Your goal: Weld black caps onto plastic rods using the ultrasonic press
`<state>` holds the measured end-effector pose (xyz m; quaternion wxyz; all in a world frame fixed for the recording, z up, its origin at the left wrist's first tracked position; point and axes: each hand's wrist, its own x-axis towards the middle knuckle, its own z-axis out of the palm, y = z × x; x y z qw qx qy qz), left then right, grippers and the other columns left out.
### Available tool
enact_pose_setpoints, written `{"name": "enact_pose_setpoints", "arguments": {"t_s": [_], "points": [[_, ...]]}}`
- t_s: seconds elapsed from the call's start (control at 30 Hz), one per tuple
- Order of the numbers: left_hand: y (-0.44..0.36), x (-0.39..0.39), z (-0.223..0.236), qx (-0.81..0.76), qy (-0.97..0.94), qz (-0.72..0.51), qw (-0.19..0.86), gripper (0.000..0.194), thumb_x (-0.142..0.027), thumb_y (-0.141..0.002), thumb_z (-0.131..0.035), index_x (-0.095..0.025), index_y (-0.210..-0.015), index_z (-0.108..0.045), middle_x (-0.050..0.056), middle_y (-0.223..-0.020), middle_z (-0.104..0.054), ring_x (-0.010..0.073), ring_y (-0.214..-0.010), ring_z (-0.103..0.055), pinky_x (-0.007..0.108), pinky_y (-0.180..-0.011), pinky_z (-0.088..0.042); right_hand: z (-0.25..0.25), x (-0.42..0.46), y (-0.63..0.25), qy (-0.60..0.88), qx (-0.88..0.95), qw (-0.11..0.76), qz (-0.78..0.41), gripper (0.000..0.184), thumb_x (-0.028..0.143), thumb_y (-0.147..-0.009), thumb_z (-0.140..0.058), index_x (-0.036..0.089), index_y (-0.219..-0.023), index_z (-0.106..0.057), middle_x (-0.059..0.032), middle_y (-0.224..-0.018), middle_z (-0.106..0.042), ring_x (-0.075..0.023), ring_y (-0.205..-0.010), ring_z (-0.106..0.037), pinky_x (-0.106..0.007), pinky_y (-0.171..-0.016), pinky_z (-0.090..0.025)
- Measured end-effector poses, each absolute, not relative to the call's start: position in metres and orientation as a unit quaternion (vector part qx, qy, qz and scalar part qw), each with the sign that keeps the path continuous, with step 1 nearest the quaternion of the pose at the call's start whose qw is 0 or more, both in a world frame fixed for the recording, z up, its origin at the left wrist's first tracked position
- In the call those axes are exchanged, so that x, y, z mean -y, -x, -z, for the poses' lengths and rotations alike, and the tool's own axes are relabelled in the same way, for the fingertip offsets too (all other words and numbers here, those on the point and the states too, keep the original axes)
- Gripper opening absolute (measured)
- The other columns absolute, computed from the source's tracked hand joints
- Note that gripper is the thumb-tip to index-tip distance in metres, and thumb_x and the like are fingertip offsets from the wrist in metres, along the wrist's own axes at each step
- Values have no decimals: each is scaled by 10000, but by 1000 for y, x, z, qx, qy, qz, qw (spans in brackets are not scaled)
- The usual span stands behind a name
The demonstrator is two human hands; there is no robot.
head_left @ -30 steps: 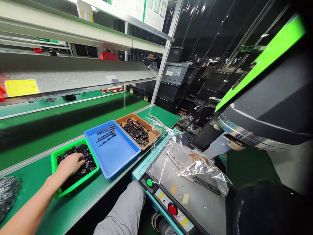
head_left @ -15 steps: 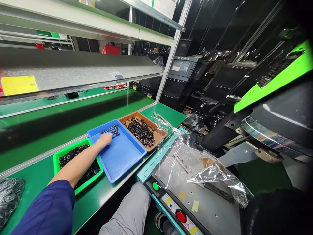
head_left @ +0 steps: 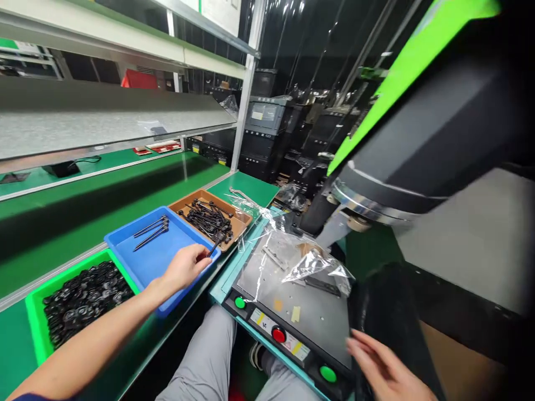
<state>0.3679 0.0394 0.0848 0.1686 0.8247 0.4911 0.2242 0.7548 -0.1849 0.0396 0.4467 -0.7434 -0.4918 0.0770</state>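
Note:
My left hand [head_left: 186,266] is above the front right corner of the blue tray [head_left: 154,267], thumb and fingertips pinched on a slim black rod [head_left: 216,244] that points toward the brown tray [head_left: 247,218]. Several similar black rods with knobbed ends [head_left: 152,233] lie side by side at the back of the blue tray. A loose pile of black rods [head_left: 209,220] fills much of the brown tray. At the lower right my right hand [head_left: 387,365], somewhat blurred, has its fingers stretched out near the machine's front right corner, nothing visible in it.
A green tray [head_left: 35,328] of small black round parts stands left of the blue one. On the right, a machine plate [head_left: 334,328] with green and red buttons [head_left: 278,334] carries clear plastic film [head_left: 309,267]. A black and green machine arm [head_left: 401,139] leans over it.
The view has swung right. My left hand has moved from the rods at the blue tray's back to its front right corner, holding a rod. My right hand has come into view.

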Motion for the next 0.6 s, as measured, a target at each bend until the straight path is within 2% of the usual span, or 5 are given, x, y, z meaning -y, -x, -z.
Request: {"name": "enact_pose_setpoints", "arguments": {"t_s": [0.1,0.27,0.37,0.5,0.6], "points": [[-405,-7,-86,-422,-829,-280,239,161,-346,-848,-540,-204,-792,-590,21,-754,-626,179,-696,-565,286,-639,-407,-39,164,-711,677,542,449,-217,325,477,-816,-620,233,-1013,-706,-68,-907,-734,-222,-825,-697,-292,-761,-570],[-454,30,-75,-377,-806,-310,335,159,-342,-836,-568,-204,-759,-587,14,-709,-594,170,-664,-540,273,-617,-387,-41,127,-647,597,552,502,-293,292,399,-873,-576,211,-1073,-673,-80,-939,-714,-217,-827,-679,-327,-757,-557],[-477,46,-67,-353,-791,-309,393,192,-352,-831,-574,-199,-716,-571,9,-677,-568,162,-634,-510,267,-594,-371,-44,117,-635,575,524,548,-306,334,398,-879,-567,193,-1129,-650,-97,-1002,-692,-217,-868,-665,-333,-771,-550],[-498,57,-59,-323,-777,-306,446,213,-349,-828,-578,-192,-687,-547,3,-669,-556,151,-631,-491,256,-598,-367,-48,114,-636,588,498,569,-287,269,403,-880,-560,184,-956,-699,-71,-903,-688,-200,-823,-651,-304,-742,-527],[-507,60,-55,-314,-768,-304,469,217,-355,-830,-577,-189,-696,-540,-5,-671,-553,143,-625,-481,249,-598,-368,-49,117,-639,601,479,579,-273,234,377,-875,-568,188,-914,-700,-57,-894,-692,-191,-812,-649,-288,-728,-512]]}}
